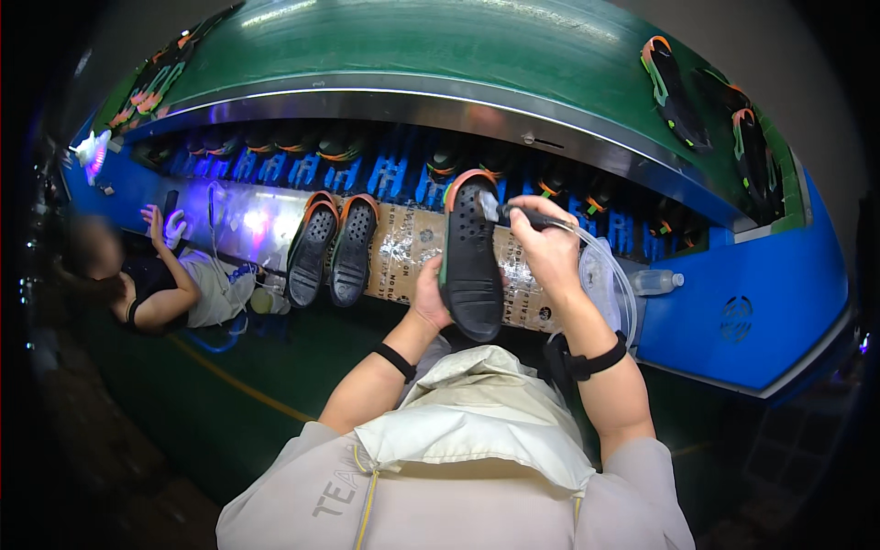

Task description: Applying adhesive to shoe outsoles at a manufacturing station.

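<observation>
My left hand [427,293] grips a black shoe sole [473,275] by its left edge, holding it upright above the bench. The sole has an orange and green rim and a field of small round holes near its far end. In my right hand [545,252] is a black-handled brush [489,207], its pale bristles at the sole's holed end. A clear tube [627,286] runs from the brush handle down past my right wrist. To the left, two similar soles, one dark [313,249] and another [354,252], stand side by side on the bench.
Cardboard covered with clear tape [403,247] lines the bench. Beyond it, a rack of blue holders [390,172] carries several shoe parts under a green conveyor [412,50]. A clear bottle [657,281] lies at right. Another person [170,275] works at left.
</observation>
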A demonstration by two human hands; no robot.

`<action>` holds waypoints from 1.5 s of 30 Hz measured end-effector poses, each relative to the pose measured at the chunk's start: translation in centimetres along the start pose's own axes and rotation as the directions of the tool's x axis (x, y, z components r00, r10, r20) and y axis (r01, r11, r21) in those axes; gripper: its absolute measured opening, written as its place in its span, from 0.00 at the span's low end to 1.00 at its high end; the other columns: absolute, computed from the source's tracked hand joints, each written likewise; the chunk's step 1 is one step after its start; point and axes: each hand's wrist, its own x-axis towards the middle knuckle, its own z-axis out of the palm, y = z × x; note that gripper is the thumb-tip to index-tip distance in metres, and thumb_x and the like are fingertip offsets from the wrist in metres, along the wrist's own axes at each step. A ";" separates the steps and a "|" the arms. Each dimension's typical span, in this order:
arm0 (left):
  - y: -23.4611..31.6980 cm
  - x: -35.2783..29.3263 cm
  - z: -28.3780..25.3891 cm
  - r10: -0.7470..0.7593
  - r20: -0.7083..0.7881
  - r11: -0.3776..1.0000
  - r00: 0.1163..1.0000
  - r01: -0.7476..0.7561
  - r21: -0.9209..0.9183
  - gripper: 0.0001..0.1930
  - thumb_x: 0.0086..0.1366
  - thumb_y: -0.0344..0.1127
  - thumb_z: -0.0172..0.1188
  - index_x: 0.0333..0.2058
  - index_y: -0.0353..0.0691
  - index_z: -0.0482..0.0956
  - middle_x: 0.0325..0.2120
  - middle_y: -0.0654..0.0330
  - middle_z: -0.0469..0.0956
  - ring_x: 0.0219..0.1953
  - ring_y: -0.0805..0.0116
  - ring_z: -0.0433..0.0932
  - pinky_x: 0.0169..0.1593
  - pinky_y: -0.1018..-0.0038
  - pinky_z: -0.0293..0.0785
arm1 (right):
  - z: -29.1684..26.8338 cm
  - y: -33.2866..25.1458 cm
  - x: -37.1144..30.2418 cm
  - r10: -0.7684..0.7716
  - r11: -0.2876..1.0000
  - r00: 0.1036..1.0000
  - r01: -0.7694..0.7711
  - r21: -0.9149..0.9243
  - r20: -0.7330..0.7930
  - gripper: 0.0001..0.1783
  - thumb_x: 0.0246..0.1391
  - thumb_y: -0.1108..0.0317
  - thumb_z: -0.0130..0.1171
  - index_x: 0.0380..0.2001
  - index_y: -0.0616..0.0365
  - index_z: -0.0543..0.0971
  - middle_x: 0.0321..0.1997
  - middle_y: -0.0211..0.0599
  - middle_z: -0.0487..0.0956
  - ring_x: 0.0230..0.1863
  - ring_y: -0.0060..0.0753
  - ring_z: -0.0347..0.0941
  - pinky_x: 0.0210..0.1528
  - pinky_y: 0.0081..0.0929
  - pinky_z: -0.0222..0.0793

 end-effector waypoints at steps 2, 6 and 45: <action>-0.9 0.4 2.5 0.049 0.089 0.998 0.995 -0.053 0.042 0.40 0.77 0.65 0.26 0.69 0.38 0.66 0.60 0.40 0.76 0.61 0.39 0.77 0.67 0.48 0.73 | 1.0 -0.5 0.5 -0.096 0.995 0.990 0.098 0.016 -0.103 0.10 0.55 0.69 0.67 0.40 0.62 0.86 0.32 0.44 0.86 0.34 0.33 0.84 0.40 0.30 0.77; -1.2 1.5 3.3 0.238 0.041 0.955 0.970 -0.242 0.171 0.35 0.78 0.62 0.34 0.67 0.42 0.69 0.61 0.49 0.77 0.61 0.56 0.79 0.66 0.56 0.75 | 0.8 -1.9 -0.9 -0.516 0.832 0.852 0.522 -0.188 0.081 0.11 0.53 0.73 0.68 0.41 0.63 0.85 0.36 0.48 0.85 0.36 0.47 0.83 0.40 0.34 0.77; 3.1 -0.3 9.1 0.406 0.228 0.880 0.885 -0.446 0.162 0.40 0.70 0.72 0.45 0.66 0.45 0.72 0.60 0.49 0.78 0.58 0.50 0.81 0.63 0.52 0.78 | -3.8 -7.7 -3.3 -0.590 0.783 0.726 0.622 0.030 0.354 0.18 0.49 0.72 0.74 0.45 0.51 0.87 0.31 0.32 0.79 0.39 0.40 0.74 0.56 0.37 0.68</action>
